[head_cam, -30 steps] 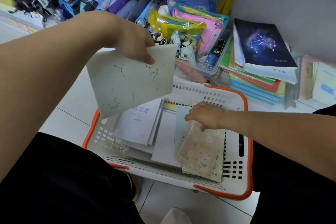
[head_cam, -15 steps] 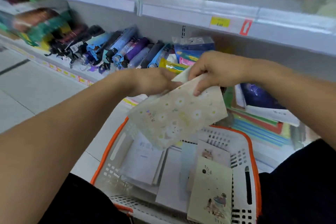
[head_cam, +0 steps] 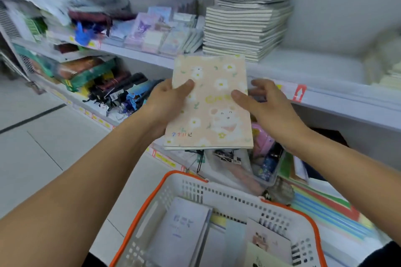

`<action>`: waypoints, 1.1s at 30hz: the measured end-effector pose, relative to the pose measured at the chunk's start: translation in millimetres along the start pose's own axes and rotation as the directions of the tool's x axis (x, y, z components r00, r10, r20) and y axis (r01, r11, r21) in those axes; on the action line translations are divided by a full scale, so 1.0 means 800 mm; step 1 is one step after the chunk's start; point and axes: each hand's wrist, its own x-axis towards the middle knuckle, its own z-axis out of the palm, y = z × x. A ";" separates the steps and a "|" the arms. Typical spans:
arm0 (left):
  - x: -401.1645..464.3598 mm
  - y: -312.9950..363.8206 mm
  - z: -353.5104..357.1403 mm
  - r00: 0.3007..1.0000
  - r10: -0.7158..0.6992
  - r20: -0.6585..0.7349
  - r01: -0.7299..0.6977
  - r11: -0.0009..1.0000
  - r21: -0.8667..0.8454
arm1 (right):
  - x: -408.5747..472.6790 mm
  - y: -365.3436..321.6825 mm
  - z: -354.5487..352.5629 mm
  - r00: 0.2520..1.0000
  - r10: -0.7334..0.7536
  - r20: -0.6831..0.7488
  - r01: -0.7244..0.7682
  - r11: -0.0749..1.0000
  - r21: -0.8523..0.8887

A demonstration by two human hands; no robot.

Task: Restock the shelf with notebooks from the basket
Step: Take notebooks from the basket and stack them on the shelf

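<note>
Since half a second ago the floral notebook point(head_cam: 209, 102) has been raised clear of the basket point(head_cam: 219, 193) and turned cover-up before the shelf point(head_cam: 314, 76). The left hand point(head_cam: 167, 102) now grips its left edge, thumb on the cover. The right hand point(head_cam: 263, 102) has loosened; its thumb appears to touch the right edge. The basket has dropped lower in view.

No legible text on notebook point(head_cam: 209, 102)
</note>
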 end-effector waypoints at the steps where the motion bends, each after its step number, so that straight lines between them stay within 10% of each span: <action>1: 0.004 0.002 -0.002 0.999 0.015 -0.041 -0.017 0.999 -0.036 | -0.004 -0.004 0.004 0.985 0.082 0.154 -0.109 0.978 0.178; 4: 0.010 0.010 -0.003 0.994 0.037 -0.103 -0.042 0.998 -0.049 | -0.022 -0.019 0.019 0.897 0.088 0.433 -0.296 0.847 0.442; 12: 0.009 0.036 0.000 0.980 0.152 0.125 -0.169 0.975 0.140 | 0.009 -0.054 0.005 0.971 0.014 0.239 -0.158 0.788 0.595; 24: 0.022 0.083 0.003 0.970 0.236 0.060 -0.198 0.909 -0.366 | 0.169 -0.157 -0.051 0.992 0.121 -0.043 -0.045 0.639 0.768; 33: 0.029 0.077 -0.015 0.983 0.184 0.017 -0.169 0.932 -0.322 | 0.280 -0.152 -0.068 0.966 0.188 -0.180 -0.190 0.982 0.002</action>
